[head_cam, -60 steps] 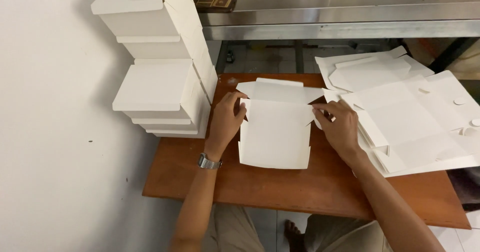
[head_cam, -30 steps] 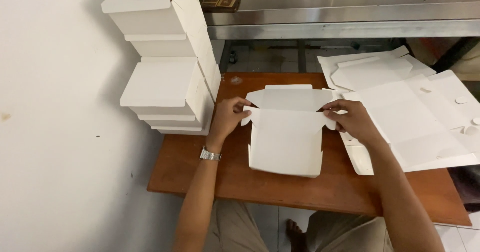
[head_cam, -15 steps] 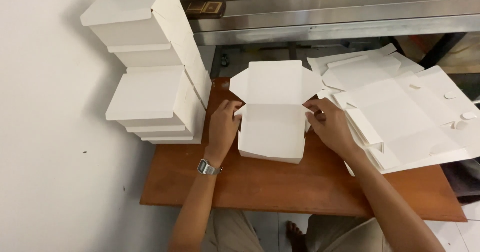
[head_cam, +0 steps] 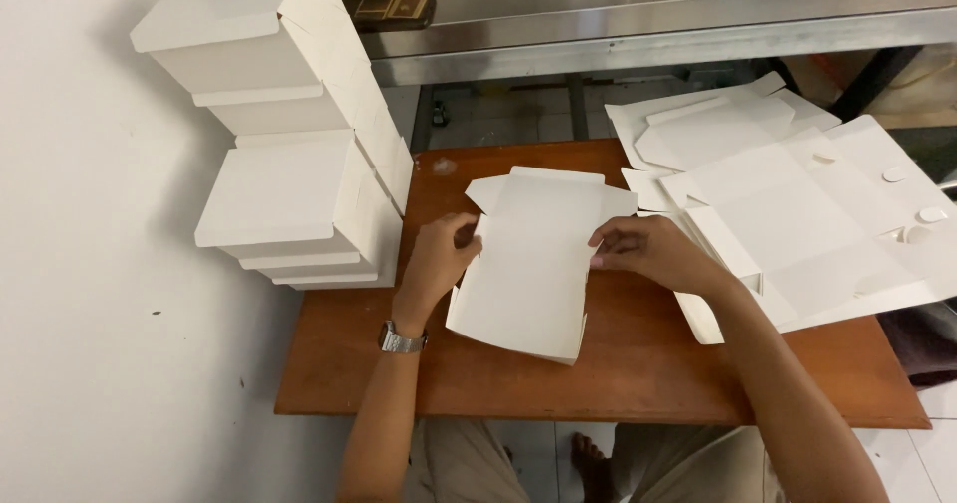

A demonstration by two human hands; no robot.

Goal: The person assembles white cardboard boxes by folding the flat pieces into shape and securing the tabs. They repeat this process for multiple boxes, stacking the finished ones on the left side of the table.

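cardboard is gripped from both sides over a brown wooden table (head_cam: 638, 383), seen from a head-worn camera. a half-folded white box (head_cam: 533, 264) lies at the middle of the tabletop, its lid panel tipped up toward the far edge. the left hand (head_cam: 436, 262) is curled around the box's left wall, and its fingertips are hidden behind the card. the right hand (head_cam: 648, 249) is closed on the right edge of the lid panel, thumb on top, the other fingers partly tucked under. a metal wristwatch (head_cam: 402, 339) is worn on the left wrist. how far the box's side flaps are tucked in cannot be made out.

a stack of finished white boxes (head_cam: 289, 134) is piled against the pale wall on the left, its top cut off by the frame. a pile of flat white box blanks (head_cam: 797, 214) is spread on the right, overhanging the table, its far side cut off by the frame edge; small round cutouts are seen on it. a steel counter edge (head_cam: 648, 24) is seen beyond, with a small dark and gold packet (head_cam: 391, 7) on it, its markings too small to tell.
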